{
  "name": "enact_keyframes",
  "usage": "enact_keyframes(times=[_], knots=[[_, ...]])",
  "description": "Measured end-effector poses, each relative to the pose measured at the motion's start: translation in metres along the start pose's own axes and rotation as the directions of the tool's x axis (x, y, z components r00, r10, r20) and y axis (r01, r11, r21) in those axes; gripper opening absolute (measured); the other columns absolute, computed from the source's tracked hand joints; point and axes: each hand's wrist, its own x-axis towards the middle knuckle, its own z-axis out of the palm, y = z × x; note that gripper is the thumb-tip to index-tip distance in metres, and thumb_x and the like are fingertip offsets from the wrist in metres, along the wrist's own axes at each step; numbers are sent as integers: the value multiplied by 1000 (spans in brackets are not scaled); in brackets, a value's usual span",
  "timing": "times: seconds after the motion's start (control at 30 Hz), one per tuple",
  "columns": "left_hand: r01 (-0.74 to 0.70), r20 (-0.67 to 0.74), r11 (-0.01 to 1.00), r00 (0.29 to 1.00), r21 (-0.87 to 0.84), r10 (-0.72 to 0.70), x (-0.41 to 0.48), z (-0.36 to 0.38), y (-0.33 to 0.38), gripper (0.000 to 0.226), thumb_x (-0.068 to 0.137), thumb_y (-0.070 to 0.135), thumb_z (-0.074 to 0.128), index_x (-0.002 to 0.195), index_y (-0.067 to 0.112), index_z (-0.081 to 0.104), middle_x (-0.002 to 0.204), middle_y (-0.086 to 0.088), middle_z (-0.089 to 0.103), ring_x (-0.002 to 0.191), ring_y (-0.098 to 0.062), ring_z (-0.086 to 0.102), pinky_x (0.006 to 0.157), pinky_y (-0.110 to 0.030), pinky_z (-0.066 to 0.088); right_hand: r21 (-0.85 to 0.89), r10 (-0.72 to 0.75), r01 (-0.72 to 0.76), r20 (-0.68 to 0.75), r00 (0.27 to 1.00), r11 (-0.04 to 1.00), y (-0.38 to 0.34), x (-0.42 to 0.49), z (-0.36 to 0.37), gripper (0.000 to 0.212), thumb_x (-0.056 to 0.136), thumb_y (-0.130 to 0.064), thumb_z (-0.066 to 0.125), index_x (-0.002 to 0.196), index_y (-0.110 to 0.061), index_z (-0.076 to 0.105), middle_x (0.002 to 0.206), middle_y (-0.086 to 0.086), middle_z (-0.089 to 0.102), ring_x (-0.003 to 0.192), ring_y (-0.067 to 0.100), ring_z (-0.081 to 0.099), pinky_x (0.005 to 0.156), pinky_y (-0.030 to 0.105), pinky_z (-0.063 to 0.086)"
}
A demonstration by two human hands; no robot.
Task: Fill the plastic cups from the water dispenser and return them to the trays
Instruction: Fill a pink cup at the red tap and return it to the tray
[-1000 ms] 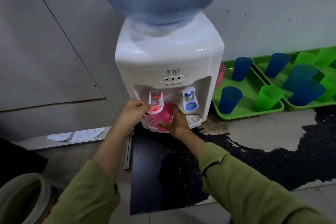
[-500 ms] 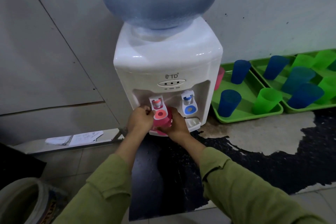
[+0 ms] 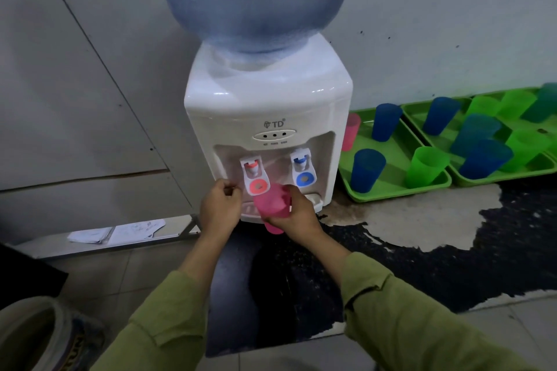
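A white water dispenser (image 3: 268,105) carries a blue bottle (image 3: 256,0) and has a red tap (image 3: 256,184) and a blue tap (image 3: 303,176). My right hand (image 3: 300,215) grips a pink cup (image 3: 271,205) just below and in front of the red tap, over the drip tray. My left hand (image 3: 221,205) is beside the red tap's lever with its fingers curled, and I see nothing in it. Two green trays (image 3: 398,193) (image 3: 512,173) to the right hold several blue and green cups, such as a blue cup (image 3: 366,170) and a green cup (image 3: 425,166).
Another pink cup (image 3: 351,129) stands partly hidden behind the dispenser's right side. Papers (image 3: 120,232) lie on a ledge to the left. A white bucket (image 3: 30,334) sits at the lower left. The dispenser stands on a worn black surface (image 3: 391,265).
The pink cup has come down and out from under the red tap. My left hand has slipped off the lever to its left side.
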Motion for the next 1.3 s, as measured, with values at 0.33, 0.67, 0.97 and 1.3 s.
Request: enact_keyframes(times=[0.33,0.67,0.97,1.3], knots=[[18,115,997,993,79,-27,-37,30,-22,22,91,31,50,91,13,64,94,-11,70,90,-30,64,83,-39,50,-123,-35,27,-62,997,992,32,-24,-37,77,60,-31,85,124,-15,46,120,7,56,110,23,54,90,30,46],[-135,451,989,887,53,97,-69,118,15,9,86,18,61,95,16,59,91,2,63,87,-14,61,74,-20,42,-139,-59,36,-163,985,990,55,-29,-140,75,59,-32,86,121,-12,48,113,4,58,102,20,56,88,34,49],[-311,627,947,755,84,192,-75,203,59,44,85,18,64,125,4,53,127,-15,55,121,-26,51,104,-38,39,-161,-152,118,-222,963,980,57,3,-244,73,61,-30,85,120,-9,49,104,-1,55,94,13,54,78,20,46],[-267,470,916,877,299,103,-60,249,73,58,89,25,55,139,4,35,151,-12,24,139,-24,26,111,-27,23,-153,-191,153,-280,941,976,54,97,-310,75,62,-34,84,122,-9,46,107,3,56,94,16,53,79,23,44]])
